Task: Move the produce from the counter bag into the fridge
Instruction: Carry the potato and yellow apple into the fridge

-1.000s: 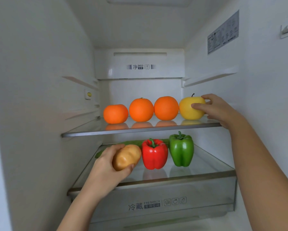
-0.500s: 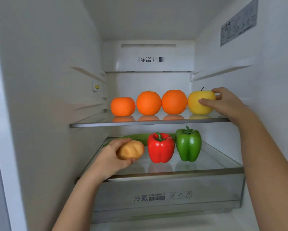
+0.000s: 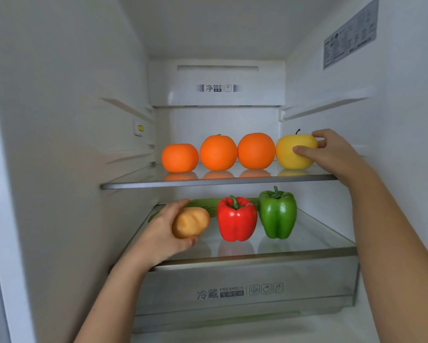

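Tan potato (image 3: 191,222), long axis slanting up-right

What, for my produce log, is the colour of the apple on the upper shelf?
The apple is yellow with a dark stem; the head view shows it best.

The potato (image 3: 190,222) is carried further in over the lower glass shelf (image 3: 307,233) by the left hand (image 3: 162,232). A second ago it is held above the shelf's front edge; now it is held level with the red pepper (image 3: 236,219), just beside it.
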`<state>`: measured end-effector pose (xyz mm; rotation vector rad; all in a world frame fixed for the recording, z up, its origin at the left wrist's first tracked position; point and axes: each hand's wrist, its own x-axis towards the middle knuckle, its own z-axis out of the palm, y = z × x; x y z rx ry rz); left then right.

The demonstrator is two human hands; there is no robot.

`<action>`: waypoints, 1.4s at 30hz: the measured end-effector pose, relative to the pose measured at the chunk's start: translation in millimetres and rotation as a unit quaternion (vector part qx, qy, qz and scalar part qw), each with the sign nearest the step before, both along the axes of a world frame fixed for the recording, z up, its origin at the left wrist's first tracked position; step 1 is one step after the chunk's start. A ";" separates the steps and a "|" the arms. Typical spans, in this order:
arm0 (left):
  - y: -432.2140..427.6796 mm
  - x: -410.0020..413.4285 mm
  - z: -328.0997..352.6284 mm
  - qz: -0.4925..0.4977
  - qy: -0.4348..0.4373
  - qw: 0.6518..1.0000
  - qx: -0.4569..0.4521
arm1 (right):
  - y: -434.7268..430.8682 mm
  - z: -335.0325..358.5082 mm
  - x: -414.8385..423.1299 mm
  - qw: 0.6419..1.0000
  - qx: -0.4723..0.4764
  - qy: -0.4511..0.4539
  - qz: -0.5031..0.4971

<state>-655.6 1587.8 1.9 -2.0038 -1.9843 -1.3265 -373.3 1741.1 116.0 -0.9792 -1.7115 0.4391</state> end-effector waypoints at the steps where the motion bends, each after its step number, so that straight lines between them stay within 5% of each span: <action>1: -0.1 0.6 0.2 0.002 0.001 1.000 0.001 | -0.8 -0.3 -0.2 1.000 0.001 0.000 -0.005; 13: -21.0 11.0 -4.9 0.093 0.042 0.994 0.044 | -52.0 -30.9 -22.2 0.982 0.136 0.048 -0.123; 19: -56.9 38.3 -21.3 0.181 0.165 0.962 0.124 | -107.1 -84.9 -50.5 0.966 0.205 -0.036 -0.152; 25: -91.1 58.7 -53.1 0.143 0.200 0.956 0.159 | -156.5 -145.2 -61.0 0.947 0.256 -0.125 -0.147; 32: -121.9 77.4 -87.2 0.134 0.201 0.960 0.143 | -204.1 -194.0 -58.3 0.944 0.203 -0.241 -0.101; 42: -188.2 132.5 -112.1 0.161 0.194 0.962 0.107 | -274.0 -219.8 -6.4 0.951 0.167 -0.246 -0.080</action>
